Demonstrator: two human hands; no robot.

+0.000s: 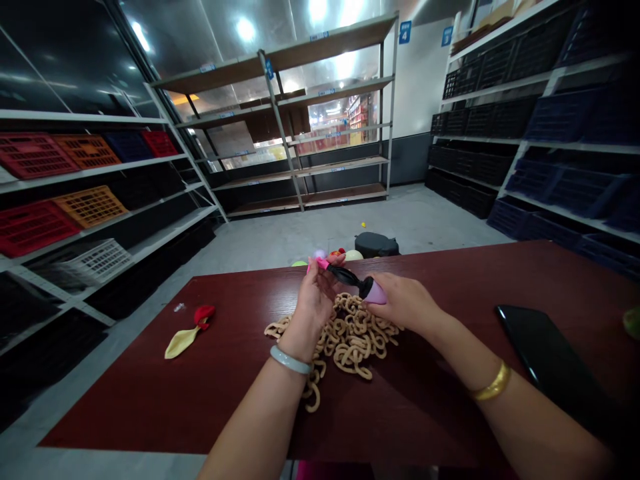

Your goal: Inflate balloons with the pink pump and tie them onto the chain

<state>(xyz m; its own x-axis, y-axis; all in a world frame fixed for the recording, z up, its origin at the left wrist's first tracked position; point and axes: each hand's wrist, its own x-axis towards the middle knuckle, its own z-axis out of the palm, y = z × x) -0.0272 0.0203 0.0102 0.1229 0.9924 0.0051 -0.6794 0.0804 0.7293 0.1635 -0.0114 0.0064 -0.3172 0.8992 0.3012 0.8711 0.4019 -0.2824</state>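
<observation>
Both my hands are raised over a dark red table [150,393]. My right hand [403,301] grips the lilac body of a small balloon pump [374,291] whose black nozzle [346,275] points left. My left hand [315,297] pinches a pink balloon [323,263] at the tip of that nozzle. Under both hands lies a heap of tan chain links [350,337], trailing toward my left wrist. A pale bangle sits on my left wrist and a gold one on my right.
A limp yellow balloon [181,341] and a red one [204,313] lie at the table's left. A black phone [543,357] rests at the right. Several balloons and a black bag [376,245] are on the floor beyond the table. Shelves with crates line both sides.
</observation>
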